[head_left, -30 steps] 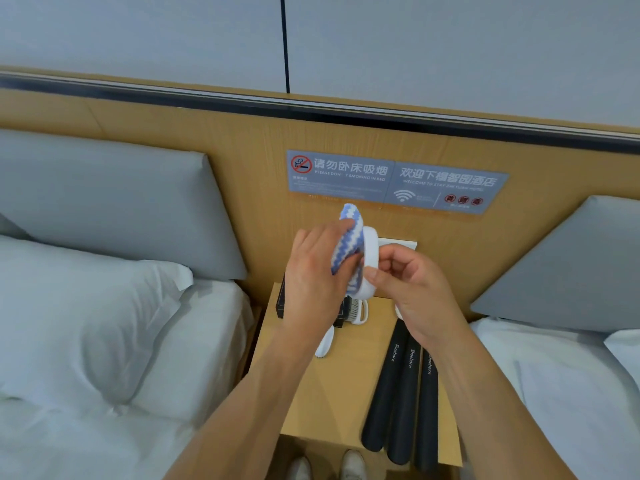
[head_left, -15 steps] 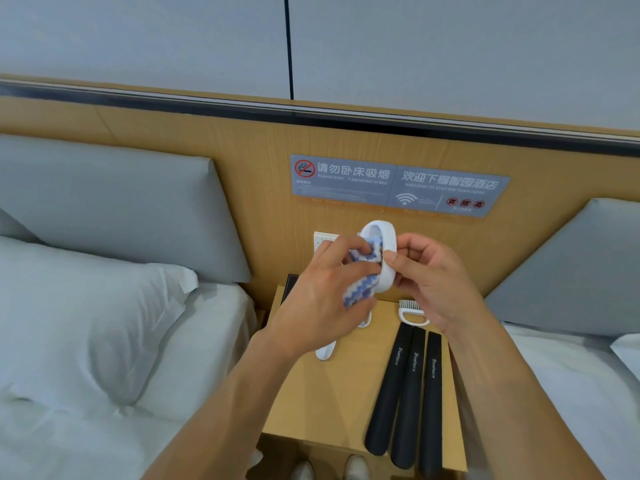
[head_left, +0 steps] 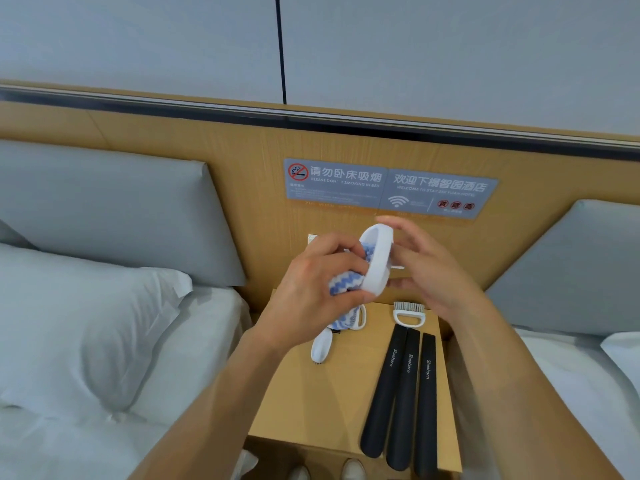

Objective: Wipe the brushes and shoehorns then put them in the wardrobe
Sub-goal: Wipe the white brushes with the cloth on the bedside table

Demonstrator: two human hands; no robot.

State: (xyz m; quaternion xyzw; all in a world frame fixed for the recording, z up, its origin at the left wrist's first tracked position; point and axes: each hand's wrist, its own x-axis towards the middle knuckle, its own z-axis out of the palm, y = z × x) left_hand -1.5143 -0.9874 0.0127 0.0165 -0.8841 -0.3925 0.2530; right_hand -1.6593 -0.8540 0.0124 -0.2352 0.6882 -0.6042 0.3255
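Note:
My left hand (head_left: 311, 292) grips a blue-and-white zigzag cloth (head_left: 341, 285) and presses it into the hollow side of a white oval brush (head_left: 379, 261), held up in front of the headboard. My right hand (head_left: 429, 268) holds the brush from the right, with spread fingertips at its upper and lower ends. On the wooden nightstand (head_left: 298, 403) below lie three black shoehorns (head_left: 405, 386) side by side, a grey-bristled brush with a white loop handle (head_left: 408, 315), a small white brush (head_left: 320, 346), and another loop-handled brush (head_left: 360, 318) partly hidden behind my left wrist.
A bed with a white pillow (head_left: 83, 323) stands to the left and a second bed (head_left: 568, 382) to the right, both tight against the nightstand. The wooden headboard carries a grey sign (head_left: 388, 188). Shoe tips (head_left: 353, 469) show at the bottom edge.
The brush has tilted, its top leaning right. My right fingers have spread out along it, and my left hand has pushed the cloth further down inside it.

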